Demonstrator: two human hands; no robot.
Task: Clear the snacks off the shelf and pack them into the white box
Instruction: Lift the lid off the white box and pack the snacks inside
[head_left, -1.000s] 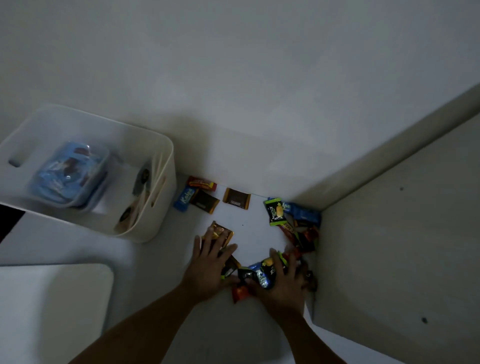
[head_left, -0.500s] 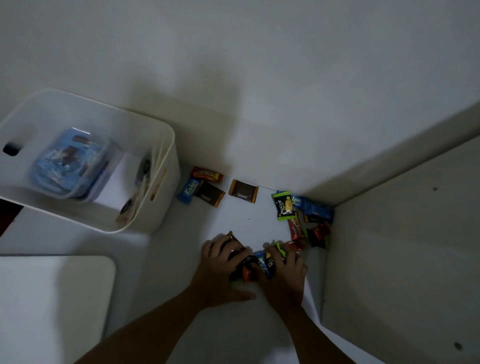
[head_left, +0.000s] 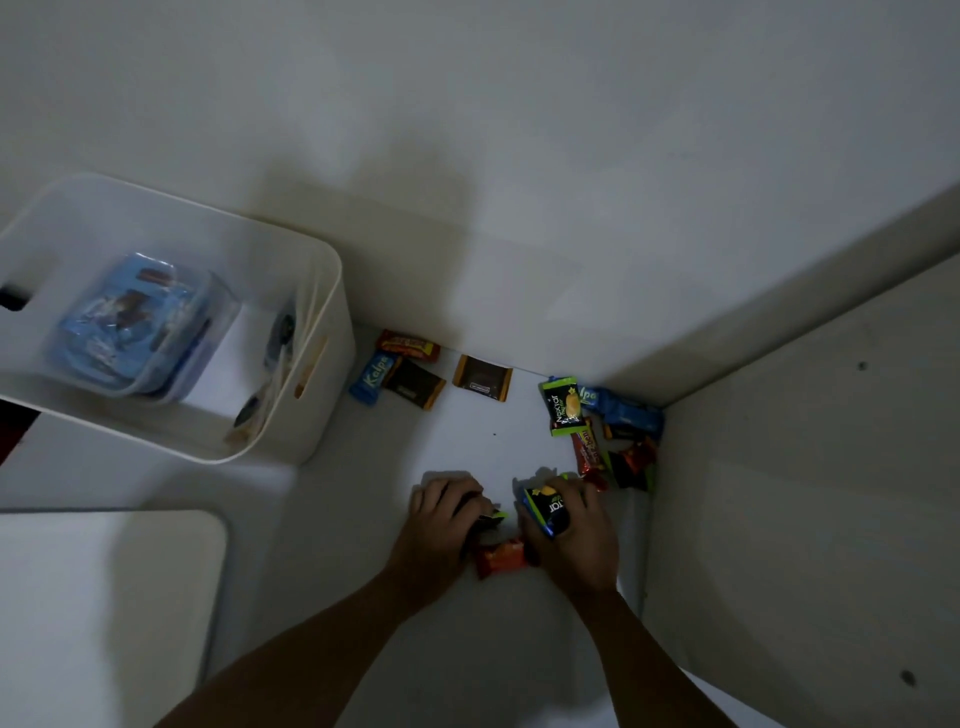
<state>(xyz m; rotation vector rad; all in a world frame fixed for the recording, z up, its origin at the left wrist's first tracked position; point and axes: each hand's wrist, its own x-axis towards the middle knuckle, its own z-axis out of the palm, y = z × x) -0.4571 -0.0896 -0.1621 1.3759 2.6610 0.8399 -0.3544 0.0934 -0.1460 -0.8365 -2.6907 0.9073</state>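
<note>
I see both my hands down on the white shelf, near its front edge. My right hand grips a black Nextar pack, its long axis running from the front edge toward the back wall, the print upside down to me. My left hand is curled over dark wrappers; I cannot tell how firmly it grasps them. An orange bar lies between the two hands, touching both, long axis roughly along the front edge.

Farther back, a second Nextar pack lies near the right back corner, pointing at the back wall. Beside it, in that corner, sit a blue Kalpa pack, a red bar and some dark wrappers I cannot sort out. Along the back edge lie a brown square, a dark brown pack, a red-orange bar and another blue Kalpa, this one tilted and touching the box.

The white box stands at the shelf's left end, well apart from my hands. Inside it are a clear tub of blue packets and a few flat packs leaning upright against its right wall.
</note>
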